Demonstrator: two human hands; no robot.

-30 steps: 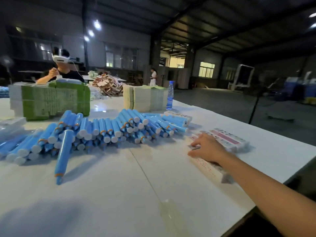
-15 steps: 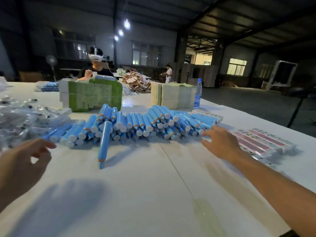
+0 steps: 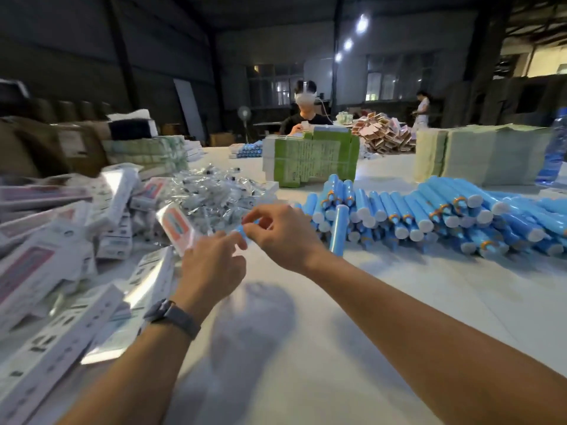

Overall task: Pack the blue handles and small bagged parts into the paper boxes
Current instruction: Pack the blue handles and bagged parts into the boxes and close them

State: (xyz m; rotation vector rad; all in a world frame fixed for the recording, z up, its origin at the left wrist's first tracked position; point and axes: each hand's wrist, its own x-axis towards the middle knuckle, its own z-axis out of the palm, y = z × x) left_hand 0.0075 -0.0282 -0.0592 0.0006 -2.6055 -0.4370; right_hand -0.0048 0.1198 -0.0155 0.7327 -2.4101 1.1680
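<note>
My right hand [image 3: 283, 236] pinches the end of one blue handle [image 3: 241, 232] above the white table [image 3: 399, 302]. Just left of it, my left hand [image 3: 211, 266] grips an upright white paper box with a pink window [image 3: 175, 228], and its fingertips touch the handle. A long pile of blue handles with white caps [image 3: 429, 216] lies to the right. Behind my hands is a heap of small clear bagged parts [image 3: 211, 194]. Several loose paper boxes [image 3: 61, 265] are heaped on the left. The view is blurred by motion.
A green-and-white block of flat cartons [image 3: 310, 157] and a pale stack [image 3: 478, 154] stand at the back, with a water bottle [image 3: 555, 148] at the far right. A person wearing a headset [image 3: 305, 111] sits behind them. Brown cartons [image 3: 46, 142] stand at back left.
The view has swung left. My right hand left the boxes on the right and now pinches a blue handle. My left hand came in and holds a paper box.
</note>
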